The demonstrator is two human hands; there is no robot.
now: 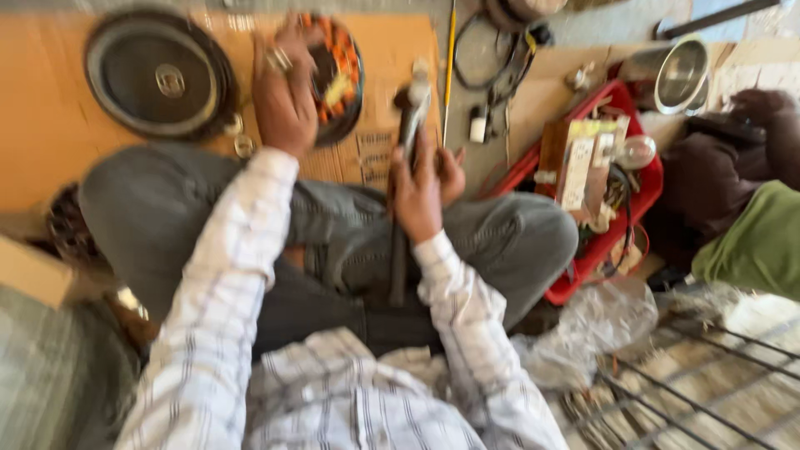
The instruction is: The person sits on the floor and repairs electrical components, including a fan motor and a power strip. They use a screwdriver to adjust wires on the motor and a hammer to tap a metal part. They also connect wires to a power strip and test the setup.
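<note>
I observe the scene from the head view, which is blurred by motion. My left hand (283,96) reaches forward with fingers curled over the rim of a round motor stator (336,75), dark with orange copper windings, which lies on a sheet of brown cardboard (50,125) spread on the floor; the hand touches the stator's near-left edge, though I cannot tell how firmly it grips. My right hand (421,187) is closed around the dark handle of a hammer-like tool (408,125), held roughly upright above my lap, its pale head just right of the stator. To the left of the stator, on the same cardboard, lies a large round dark cover (158,73), apart from it. My crossed legs in grey trousers (158,208) fill the centre. To the right sits a red plastic tray (646,196) holding mixed parts, with a steel bowl (681,73) beyond it. A wire grille (692,392) lies at the lower right, near a clear plastic bag (600,321).
</note>
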